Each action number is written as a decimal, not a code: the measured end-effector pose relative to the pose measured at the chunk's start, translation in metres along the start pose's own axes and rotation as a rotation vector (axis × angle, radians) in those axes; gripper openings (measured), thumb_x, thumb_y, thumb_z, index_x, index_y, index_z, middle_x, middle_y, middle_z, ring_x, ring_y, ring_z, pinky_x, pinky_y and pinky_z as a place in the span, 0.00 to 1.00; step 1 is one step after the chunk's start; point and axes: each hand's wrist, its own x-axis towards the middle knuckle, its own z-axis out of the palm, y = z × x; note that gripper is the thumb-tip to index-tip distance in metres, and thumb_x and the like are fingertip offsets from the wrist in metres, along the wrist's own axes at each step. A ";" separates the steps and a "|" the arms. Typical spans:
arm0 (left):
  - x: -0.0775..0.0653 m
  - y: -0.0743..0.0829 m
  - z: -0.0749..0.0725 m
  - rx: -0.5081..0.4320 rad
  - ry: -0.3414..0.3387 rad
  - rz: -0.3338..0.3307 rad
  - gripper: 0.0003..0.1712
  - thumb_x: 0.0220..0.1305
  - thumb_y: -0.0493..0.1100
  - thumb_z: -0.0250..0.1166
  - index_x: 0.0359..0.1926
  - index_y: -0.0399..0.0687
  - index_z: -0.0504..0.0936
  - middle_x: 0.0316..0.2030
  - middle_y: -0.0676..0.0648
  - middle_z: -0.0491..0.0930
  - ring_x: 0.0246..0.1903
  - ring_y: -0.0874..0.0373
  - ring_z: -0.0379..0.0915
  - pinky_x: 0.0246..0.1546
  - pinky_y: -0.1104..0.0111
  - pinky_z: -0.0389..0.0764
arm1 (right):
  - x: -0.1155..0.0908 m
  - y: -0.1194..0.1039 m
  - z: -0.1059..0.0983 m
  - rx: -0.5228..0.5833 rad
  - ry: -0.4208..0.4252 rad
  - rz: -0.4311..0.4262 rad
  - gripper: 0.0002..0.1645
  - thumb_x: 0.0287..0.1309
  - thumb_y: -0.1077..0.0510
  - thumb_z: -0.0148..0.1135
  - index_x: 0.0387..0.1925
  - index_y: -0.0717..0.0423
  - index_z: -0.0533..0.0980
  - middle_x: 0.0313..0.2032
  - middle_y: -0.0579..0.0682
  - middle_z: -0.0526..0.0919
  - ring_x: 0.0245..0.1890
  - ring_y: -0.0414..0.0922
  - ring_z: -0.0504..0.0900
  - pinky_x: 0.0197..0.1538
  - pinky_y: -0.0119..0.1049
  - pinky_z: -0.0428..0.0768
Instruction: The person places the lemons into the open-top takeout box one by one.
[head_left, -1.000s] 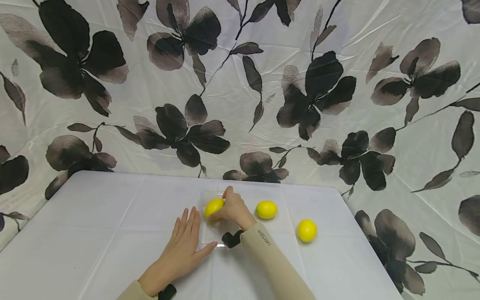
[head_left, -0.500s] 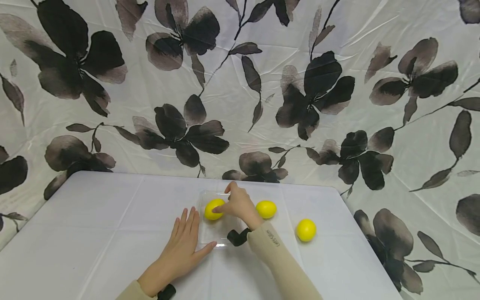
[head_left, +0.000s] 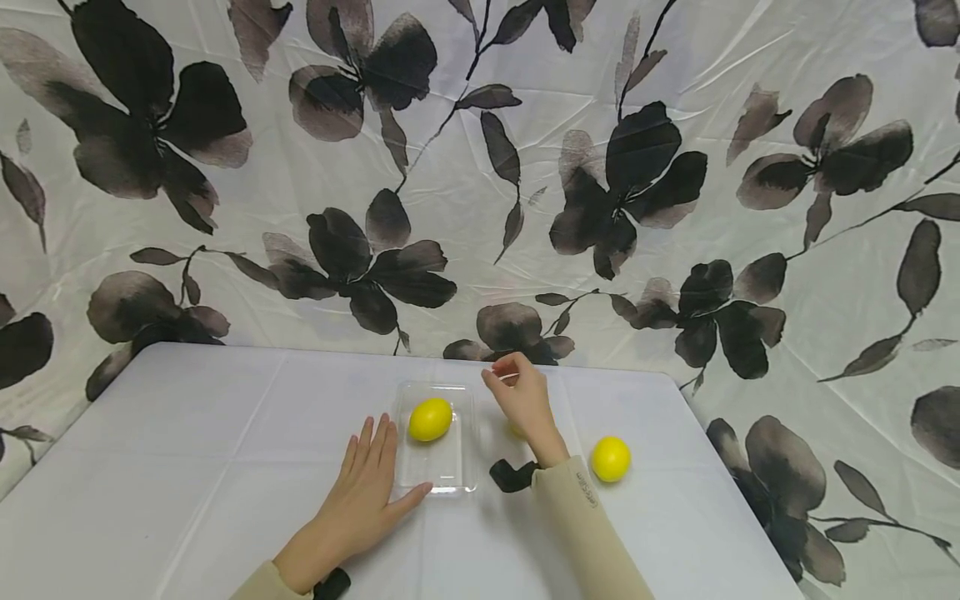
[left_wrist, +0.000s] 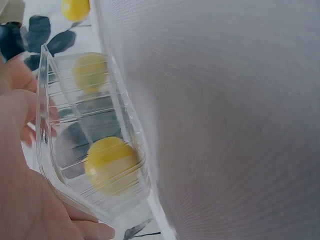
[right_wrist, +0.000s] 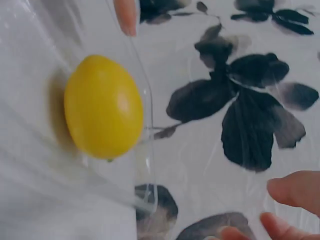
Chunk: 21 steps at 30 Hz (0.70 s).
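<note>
A clear plastic tray (head_left: 453, 454) rests on the white table, with one yellow lemon (head_left: 431, 419) lying toward its far end. Along the tray's left side lies my left hand (head_left: 360, 492), fingers straight and together, thumb at the near edge. In the left wrist view the tray wall (left_wrist: 44, 130) stands right beside that hand. My right hand (head_left: 525, 404) is raised to the right of the tray, fingers loosely bent and holding nothing. It hides most of a second lemon (head_left: 515, 429). Farther right sits a third lemon (head_left: 611, 459). The right wrist view shows the tray's lemon (right_wrist: 103, 107) apart from the right fingers (right_wrist: 297, 189).
A white cloth covers the table (head_left: 187, 433). Behind it hangs a white curtain (head_left: 480, 183) with dark flower prints, close to the table's far edge. Black wrist cameras (head_left: 512, 476) are worn on both wrists.
My right hand has let go of the lemon in the tray and moved right, now over the second lemon. The left hand has stayed by the tray.
</note>
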 end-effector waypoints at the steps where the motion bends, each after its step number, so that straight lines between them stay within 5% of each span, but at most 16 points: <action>1: 0.000 0.000 0.000 0.000 0.001 0.001 0.58 0.65 0.69 0.58 0.74 0.26 0.51 0.75 0.29 0.46 0.75 0.33 0.36 0.71 0.40 0.42 | 0.000 0.004 -0.002 0.027 0.032 -0.017 0.10 0.60 0.58 0.67 0.40 0.60 0.78 0.38 0.54 0.84 0.37 0.51 0.83 0.44 0.43 0.82; 12: -0.001 0.002 -0.001 0.001 0.001 0.000 0.57 0.65 0.69 0.58 0.73 0.26 0.51 0.75 0.29 0.46 0.74 0.33 0.36 0.71 0.40 0.42 | -0.013 0.047 -0.014 0.181 0.337 0.030 0.14 0.60 0.63 0.65 0.46 0.65 0.76 0.45 0.60 0.81 0.49 0.59 0.79 0.57 0.53 0.74; 21: 0.000 0.001 -0.001 0.008 -0.006 -0.005 0.58 0.66 0.70 0.56 0.74 0.26 0.51 0.75 0.29 0.46 0.75 0.33 0.35 0.71 0.39 0.43 | -0.029 0.081 0.000 0.126 0.235 0.290 0.38 0.54 0.51 0.72 0.63 0.58 0.68 0.63 0.63 0.65 0.63 0.61 0.62 0.65 0.57 0.63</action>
